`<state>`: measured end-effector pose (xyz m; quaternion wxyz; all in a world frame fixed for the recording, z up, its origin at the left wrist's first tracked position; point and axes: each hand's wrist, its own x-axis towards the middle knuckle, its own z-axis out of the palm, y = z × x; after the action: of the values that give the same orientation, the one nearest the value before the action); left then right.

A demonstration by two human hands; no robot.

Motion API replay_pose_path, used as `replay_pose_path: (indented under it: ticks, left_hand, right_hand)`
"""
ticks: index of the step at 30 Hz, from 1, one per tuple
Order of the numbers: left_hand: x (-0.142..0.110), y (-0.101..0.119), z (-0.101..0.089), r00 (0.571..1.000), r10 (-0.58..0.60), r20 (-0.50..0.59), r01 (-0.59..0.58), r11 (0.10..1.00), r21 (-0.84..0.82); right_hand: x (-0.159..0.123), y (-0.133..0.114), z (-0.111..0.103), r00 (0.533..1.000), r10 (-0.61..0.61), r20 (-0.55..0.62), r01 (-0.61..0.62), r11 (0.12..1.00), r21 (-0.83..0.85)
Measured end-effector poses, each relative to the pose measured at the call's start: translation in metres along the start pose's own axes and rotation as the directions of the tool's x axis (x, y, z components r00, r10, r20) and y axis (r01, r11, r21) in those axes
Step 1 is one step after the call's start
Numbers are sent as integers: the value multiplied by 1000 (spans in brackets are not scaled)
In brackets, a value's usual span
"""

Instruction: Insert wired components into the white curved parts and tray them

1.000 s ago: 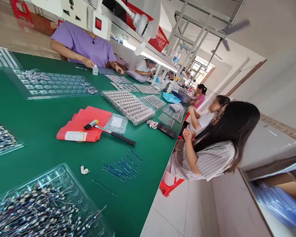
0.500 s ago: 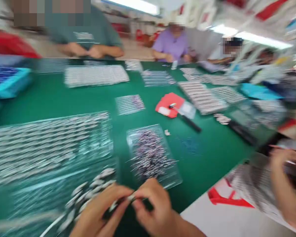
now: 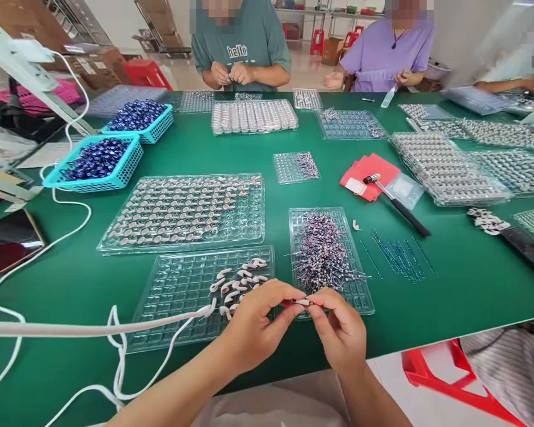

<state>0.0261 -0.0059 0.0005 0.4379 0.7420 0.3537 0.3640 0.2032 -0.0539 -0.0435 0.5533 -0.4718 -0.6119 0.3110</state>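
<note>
Between the fingertips of both hands is a small white earbud shell [image 3: 303, 302], mostly covered by the fingers. My left hand [image 3: 258, 323] pinches one end, and my right hand [image 3: 342, 332] pinches the other. Left of them lies a clear compartment tray [image 3: 173, 296] with several loose white shells [image 3: 231, 287] at its right side. Just beyond my fingers, a heap of small wired parts [image 3: 321, 249] fills a second clear tray [image 3: 365, 299]. Farther left, a larger tray [image 3: 244, 228] holds rows of white earbud pieces.
Blue baskets [image 3: 133, 163] of dark blue shiny pieces stand at left, near a phone [image 3: 13, 240] and a white cable [image 3: 115, 367]. A hammer [image 3: 403, 207], red packets [image 3: 378, 169] and thin blue sticks [image 3: 400, 261] lie right. Co-workers [image 3: 244, 35] sit across the table.
My view has swung to the right and steadied, so the hands and trays sit differently in the picture. Both hands still pinch the small shell.
</note>
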Motion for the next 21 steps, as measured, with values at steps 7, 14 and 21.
replay_pose_path:
  ticks: [7,14,21]
  left_hand:
    - [1,-11,3,995,93,-30,-93,996,-13]
    - [2,-17,3,976,208,-71,-208,978,-1]
    - [1,-21,3,961,255,-103,-256,967,1]
  right_hand:
    - [2,-1,1,999,23,23,-23,999,-22]
    - [1,1,1,1000,-8,26,9,999,-49]
    - [2,-1,3,999,27,28,-25,996,-85]
